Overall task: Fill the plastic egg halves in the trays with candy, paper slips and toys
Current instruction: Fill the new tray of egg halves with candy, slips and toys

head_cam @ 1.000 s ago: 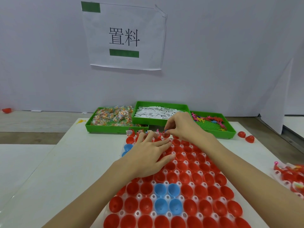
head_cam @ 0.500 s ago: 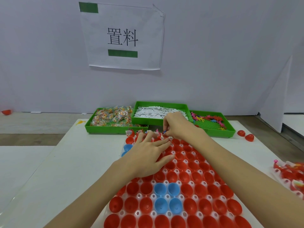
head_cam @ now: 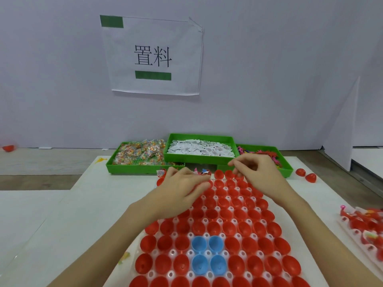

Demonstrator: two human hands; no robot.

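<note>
A clear plastic tray in front of me holds several red egg halves and a block of blue halves. My left hand lies flat on the tray's far left part, fingers straight. My right hand hovers over the far row with fingers loosely curled; I see nothing between them. A few far-left halves contain small items. Behind the tray stand green bins of wrapped candy, paper slips and small toys.
A second tray of filled red halves sits at the right edge. Two loose red halves lie right of the toy bin. A stray candy lies left of the tray. A paper sign hangs on the wall behind.
My right hand has moved right along the far row and its pinch has loosened. My left hand has slid slightly further away on the tray.
</note>
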